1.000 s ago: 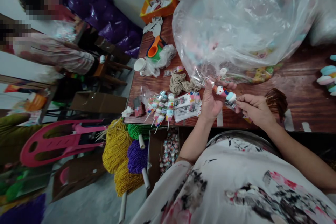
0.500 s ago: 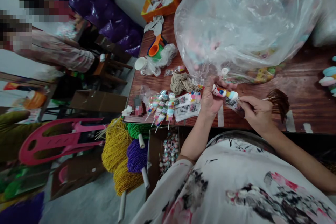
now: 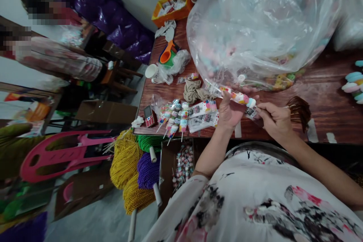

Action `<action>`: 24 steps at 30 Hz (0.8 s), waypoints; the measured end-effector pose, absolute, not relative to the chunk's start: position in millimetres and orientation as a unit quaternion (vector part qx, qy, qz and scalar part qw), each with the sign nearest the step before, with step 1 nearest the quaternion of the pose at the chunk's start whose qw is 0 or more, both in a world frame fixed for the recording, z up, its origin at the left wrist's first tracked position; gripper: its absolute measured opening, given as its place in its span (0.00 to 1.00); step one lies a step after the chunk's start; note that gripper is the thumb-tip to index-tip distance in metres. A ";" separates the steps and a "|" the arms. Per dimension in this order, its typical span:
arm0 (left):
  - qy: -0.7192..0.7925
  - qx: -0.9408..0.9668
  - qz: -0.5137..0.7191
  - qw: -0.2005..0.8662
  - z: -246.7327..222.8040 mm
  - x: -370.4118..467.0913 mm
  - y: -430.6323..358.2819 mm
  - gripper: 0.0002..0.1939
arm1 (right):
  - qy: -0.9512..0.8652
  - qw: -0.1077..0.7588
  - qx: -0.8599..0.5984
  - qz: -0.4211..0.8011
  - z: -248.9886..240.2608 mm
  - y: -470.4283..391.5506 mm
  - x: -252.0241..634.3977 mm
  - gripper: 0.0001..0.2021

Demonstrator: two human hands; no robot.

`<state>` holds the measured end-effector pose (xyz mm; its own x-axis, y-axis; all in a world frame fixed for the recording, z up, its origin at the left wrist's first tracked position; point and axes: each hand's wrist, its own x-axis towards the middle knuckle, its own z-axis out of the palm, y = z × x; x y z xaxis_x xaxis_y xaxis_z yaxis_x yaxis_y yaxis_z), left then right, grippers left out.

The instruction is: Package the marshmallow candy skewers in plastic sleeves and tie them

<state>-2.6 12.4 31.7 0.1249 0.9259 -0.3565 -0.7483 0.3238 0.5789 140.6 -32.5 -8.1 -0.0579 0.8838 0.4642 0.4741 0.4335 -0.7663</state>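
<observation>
A marshmallow skewer in a clear printed plastic bag lies across both my hands. My left hand supports it near the far end, the thumb against the bag and the palm partly turned up. At the near end, my right hand pinches the bag around the stick, which the fingers mostly hide. Left of my hands are a stack of flat printed bags and several packed marshmallow skewers. Brown sticks fan out beside my right hand.
A large clear bag of marshmallows fills the table's back. Nearby are a crumpled cloth, a phone, a paper cup and an orange crate. A carton of skewers stands below the edge. Two people are at left.
The skewer sits deeper in the bag, and the bag's printed part now reaches past my left thumb. My left fingers have loosened slightly; my right hand has shifted a little left.
</observation>
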 end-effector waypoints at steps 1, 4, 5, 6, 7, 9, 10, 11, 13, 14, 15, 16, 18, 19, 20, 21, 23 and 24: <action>0.339 0.133 0.577 0.731 34.1 -6.4 14.9 0.19 | -0.713 0.472 -0.484 0.185 -8.4 -33.7 141.9 0.07; 0.352 0.126 0.598 0.709 38.8 -15.2 23.4 0.20 | -0.770 0.434 -0.463 0.068 -10.7 -36.8 144.5 0.09; 0.358 0.115 0.602 0.704 39.3 -16.8 25.9 0.21 | -0.778 0.425 -0.461 0.039 -11.6 -37.1 144.9 0.09; 0.361 0.102 0.607 0.700 39.4 -17.4 27.9 0.23 | -0.782 0.420 -0.461 0.013 -12.3 -36.9 145.2 0.10; 0.361 0.088 0.613 0.697 39.2 -17.3 29.3 0.23 | -0.783 0.418 -0.460 -0.008 -12.9 -36.3 145.3 0.10; 0.366 0.068 0.621 0.690 38.6 -14.8 29.5 0.24 | -0.789 0.412 -0.455 -0.040 -13.6 -34.7 145.1 0.10; 0.374 0.066 0.621 0.686 38.2 -12.8 28.5 0.24 | -0.793 0.407 -0.451 -0.050 -13.4 -33.9 144.7 0.10; 0.382 0.070 0.617 0.685 38.0 -10.5 26.7 0.24 | -0.796 0.403 -0.448 -0.054 -12.9 -33.3 144.1 0.10; 0.388 0.084 0.606 0.690 37.3 -5.6 22.0 0.25 | -0.798 0.400 -0.449 -0.047 -10.5 -32.7 141.9 0.10; 0.384 0.091 0.599 0.697 36.8 -3.6 19.4 0.25 | -0.795 0.402 -0.452 -0.035 -8.7 -32.5 140.4 0.10; 0.377 0.099 0.591 0.706 36.1 -2.0 17.1 0.25 | -0.791 0.405 -0.458 -0.012 -6.7 -32.2 138.9 0.10; 0.370 0.106 0.581 0.717 35.2 -1.1 15.2 0.26 | -0.786 0.409 -0.464 0.026 -4.6 -31.9 137.4 0.10; 0.366 0.122 0.563 0.731 33.0 -1.1 13.3 0.26 | -0.757 0.418 -0.475 0.160 -1.4 -31.1 134.7 0.09; 0.368 0.128 0.558 0.732 31.9 -1.8 13.3 0.26 | -0.729 0.422 -0.477 0.252 -0.5 -30.7 133.5 0.09; 0.371 0.131 0.560 0.729 30.9 -2.8 13.8 0.26 | -0.689 0.424 -0.474 0.348 -0.3 -30.6 132.4 0.09; 0.373 0.131 0.570 0.720 30.3 -3.8 14.6 0.26 | -0.643 0.423 -0.466 0.436 -0.6 -30.7 131.3 0.10; 0.375 0.128 0.594 0.700 29.7 -5.4 16.8 0.26 | -0.559 0.416 -0.447 0.560 -1.9 -32.1 129.2 0.13; 0.373 0.127 0.604 0.692 29.8 -5.8 17.8 0.26 | -0.534 0.411 -0.439 0.595 -2.4 -33.2 128.0 0.14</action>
<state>-5.8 17.8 29.8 -0.0090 0.9317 -0.3630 -0.7421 0.2371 0.6269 128.0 -33.2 -2.4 -0.2775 0.9571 -0.0834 -0.0195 -0.0924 -0.9955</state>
